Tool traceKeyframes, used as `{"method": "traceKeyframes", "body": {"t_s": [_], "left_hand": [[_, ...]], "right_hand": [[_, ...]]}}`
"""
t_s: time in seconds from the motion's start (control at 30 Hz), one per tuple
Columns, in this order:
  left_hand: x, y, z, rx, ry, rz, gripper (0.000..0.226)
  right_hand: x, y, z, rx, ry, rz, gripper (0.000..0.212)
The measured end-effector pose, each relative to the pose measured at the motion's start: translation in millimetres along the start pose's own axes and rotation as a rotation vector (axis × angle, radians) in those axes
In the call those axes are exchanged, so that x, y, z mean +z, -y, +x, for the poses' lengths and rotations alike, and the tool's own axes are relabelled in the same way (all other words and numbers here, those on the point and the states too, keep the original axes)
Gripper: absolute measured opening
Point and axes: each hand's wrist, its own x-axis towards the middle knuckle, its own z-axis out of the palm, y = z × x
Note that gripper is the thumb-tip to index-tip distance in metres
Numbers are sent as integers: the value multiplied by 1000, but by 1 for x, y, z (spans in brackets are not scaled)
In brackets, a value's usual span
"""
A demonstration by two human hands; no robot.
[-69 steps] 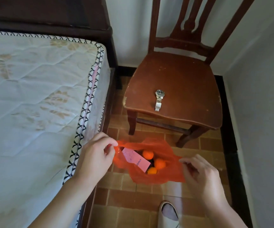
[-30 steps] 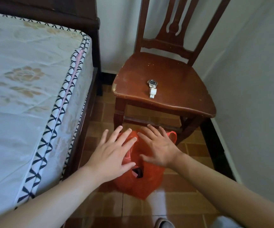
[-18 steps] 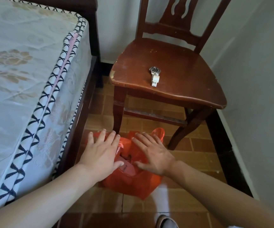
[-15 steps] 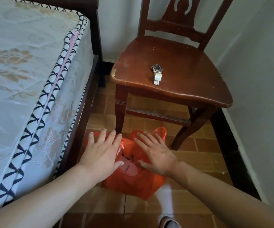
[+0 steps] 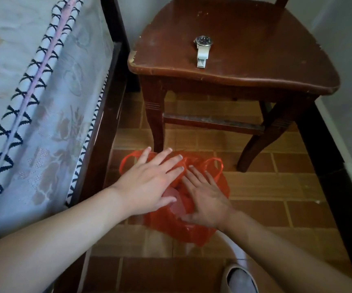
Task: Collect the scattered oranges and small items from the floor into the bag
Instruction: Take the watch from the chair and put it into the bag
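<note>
Red plastic bag (image 5: 192, 227) on floor tiles by the chair leg, directly under both palms; left hand (image 5: 149, 185) and right hand (image 5: 207, 199) flat, fingers straight, gripping nothing; handle loops lie just beyond fingertips, chair-side.

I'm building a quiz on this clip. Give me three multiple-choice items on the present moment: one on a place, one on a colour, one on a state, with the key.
1. Where does the wristwatch lie?
A. on the chair seat
B. on the mattress
C. on the floor

2. What colour is the plastic bag?
A. blue
B. orange-red
C. white

3. How are the two hands?
A. both clenched in fists
B. one lifting the chair
C. both flat, fingers straight, on the bag

Key: 1 A, the watch rests near the seat's front edge. 2 B, the bag on the tiled floor is orange-red. 3 C, the left hand and right hand lie spread on top of the bag.
</note>
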Motion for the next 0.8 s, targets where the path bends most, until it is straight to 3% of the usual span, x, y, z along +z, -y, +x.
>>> {"method": "traceKeyframes", "body": {"t_s": [0.17,0.3,0.43,0.5,0.57,0.63,0.73,0.8], "left_hand": [[21,7,-5,-87,265,71,93],[29,9,-9,-134,352,89,96],[35,11,-9,-217,442,123,77],[33,10,-7,-284,458,158,74],[27,5,-4,-309,359,102,77],[18,-4,-2,-222,148,-22,72],[21,-13,-2,3,-71,-86,52],[33,-9,-6,59,57,-58,48]], "right_hand": [[4,-5,-4,-12,26,-20,126],[15,-15,-11,43,78,-54,129],[30,-27,-14,247,220,-115,115],[24,-27,-16,344,252,-135,99],[6,-19,-19,325,143,-156,70],[-11,-9,-21,239,-101,-138,48],[-21,3,-12,75,-348,-55,44],[-14,7,3,17,-312,-33,54]]}}
